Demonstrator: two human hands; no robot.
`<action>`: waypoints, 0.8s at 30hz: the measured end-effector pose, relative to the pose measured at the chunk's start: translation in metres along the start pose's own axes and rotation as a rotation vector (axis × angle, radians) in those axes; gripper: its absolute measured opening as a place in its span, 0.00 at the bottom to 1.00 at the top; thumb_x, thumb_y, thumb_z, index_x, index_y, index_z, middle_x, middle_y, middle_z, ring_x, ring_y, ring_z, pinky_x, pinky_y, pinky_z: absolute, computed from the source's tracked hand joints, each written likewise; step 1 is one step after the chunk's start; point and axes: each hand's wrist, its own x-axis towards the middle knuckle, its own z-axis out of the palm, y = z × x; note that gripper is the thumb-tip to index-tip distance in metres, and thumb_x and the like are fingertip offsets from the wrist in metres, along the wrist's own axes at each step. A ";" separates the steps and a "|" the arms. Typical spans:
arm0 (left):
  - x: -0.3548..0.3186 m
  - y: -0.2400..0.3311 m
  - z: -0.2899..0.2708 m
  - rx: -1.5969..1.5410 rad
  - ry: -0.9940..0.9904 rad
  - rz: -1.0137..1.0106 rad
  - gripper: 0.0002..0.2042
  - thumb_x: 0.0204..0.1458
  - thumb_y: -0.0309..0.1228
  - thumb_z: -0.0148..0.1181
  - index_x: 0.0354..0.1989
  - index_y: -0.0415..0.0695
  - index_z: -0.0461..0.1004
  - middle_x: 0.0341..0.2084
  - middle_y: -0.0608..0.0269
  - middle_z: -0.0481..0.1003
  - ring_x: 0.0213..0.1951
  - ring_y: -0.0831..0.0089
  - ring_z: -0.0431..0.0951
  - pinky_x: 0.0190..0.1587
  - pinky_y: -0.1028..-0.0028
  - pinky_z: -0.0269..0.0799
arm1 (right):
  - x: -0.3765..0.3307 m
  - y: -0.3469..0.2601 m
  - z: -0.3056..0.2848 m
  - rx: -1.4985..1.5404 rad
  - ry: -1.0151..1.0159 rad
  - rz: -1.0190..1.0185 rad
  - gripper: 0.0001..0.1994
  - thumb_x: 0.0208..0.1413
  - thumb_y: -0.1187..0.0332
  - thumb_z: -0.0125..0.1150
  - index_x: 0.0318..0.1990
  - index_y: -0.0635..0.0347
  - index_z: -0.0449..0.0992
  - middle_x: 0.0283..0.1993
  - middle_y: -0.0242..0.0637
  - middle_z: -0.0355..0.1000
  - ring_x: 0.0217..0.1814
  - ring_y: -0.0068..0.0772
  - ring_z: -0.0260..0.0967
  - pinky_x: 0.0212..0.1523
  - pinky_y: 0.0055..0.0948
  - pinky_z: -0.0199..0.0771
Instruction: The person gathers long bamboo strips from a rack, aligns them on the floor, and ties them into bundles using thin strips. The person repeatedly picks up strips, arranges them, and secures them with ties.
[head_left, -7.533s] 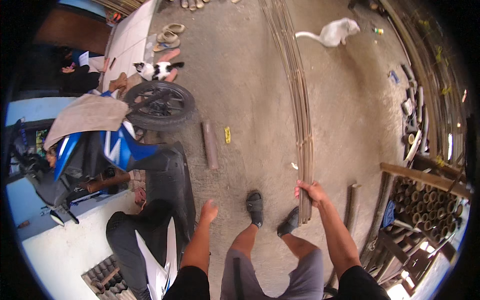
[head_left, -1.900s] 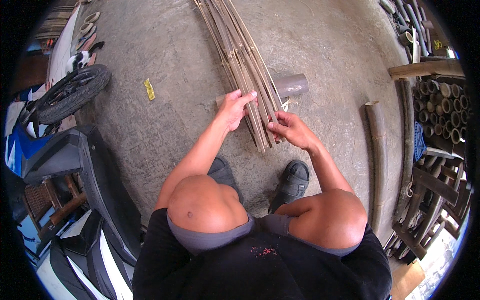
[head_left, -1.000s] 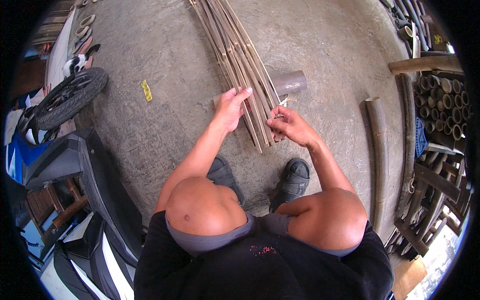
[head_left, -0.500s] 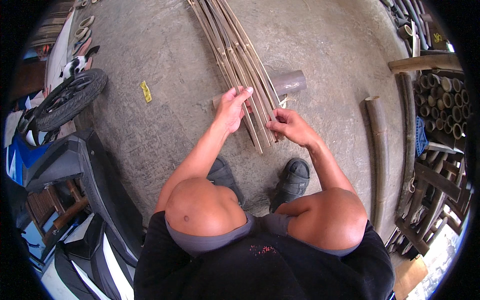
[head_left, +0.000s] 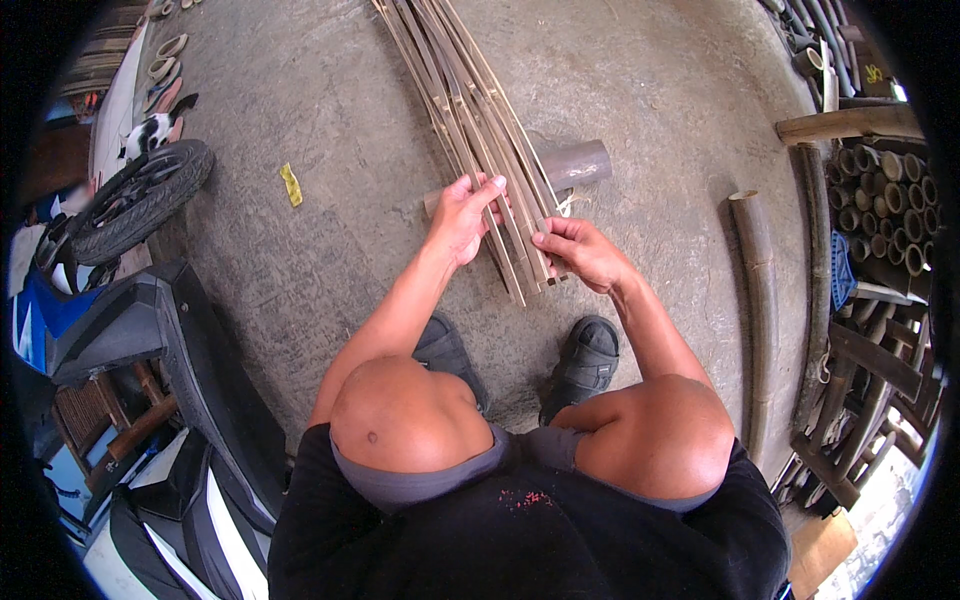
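I am squatting over a bundle of long split bamboo strips (head_left: 470, 110) lying on the concrete floor, their near ends resting across a short round bamboo log (head_left: 575, 165). My left hand (head_left: 462, 215) lies flat on the left side of the strips, fingers spread over them. My right hand (head_left: 580, 250) pinches the near ends of the strips at the bundle's right side. My two dark shoes (head_left: 585, 360) stand just below the strip ends.
A long bamboo pole (head_left: 760, 300) lies on the floor to the right, beside a rack of stacked bamboo tubes (head_left: 890, 220). A motorcycle with its wheel (head_left: 135, 200) stands at left. A yellow scrap (head_left: 291, 185) lies on the concrete.
Over the last seconds my hands stayed on the strip ends with only small finger shifts. Much earlier I was standing, holding the long strips in my right hand.
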 end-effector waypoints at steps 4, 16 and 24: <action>0.002 0.003 0.002 0.061 0.020 0.036 0.14 0.58 0.31 0.65 0.48 0.42 0.69 0.34 0.64 0.77 0.36 0.74 0.79 0.39 0.70 0.76 | -0.006 -0.012 0.012 -0.145 0.049 0.026 0.11 0.62 0.59 0.62 0.41 0.56 0.78 0.27 0.22 0.73 0.24 0.14 0.64 0.27 0.18 0.65; 0.027 -0.006 0.003 1.488 0.033 0.990 0.41 0.52 0.44 0.65 0.71 0.43 0.53 0.68 0.35 0.48 0.68 0.38 0.52 0.70 0.48 0.47 | -0.017 -0.026 0.019 -0.344 -0.024 -0.140 0.17 0.68 0.55 0.52 0.43 0.63 0.74 0.31 0.42 0.78 0.27 0.29 0.74 0.29 0.33 0.74; 0.093 0.039 0.006 1.915 -0.236 0.850 0.32 0.60 0.52 0.49 0.71 0.51 0.58 0.72 0.49 0.52 0.72 0.49 0.52 0.73 0.49 0.42 | -0.013 -0.021 0.032 0.344 -0.017 0.177 0.19 0.72 0.55 0.39 0.60 0.56 0.66 0.33 0.36 0.75 0.31 0.27 0.74 0.40 0.36 0.79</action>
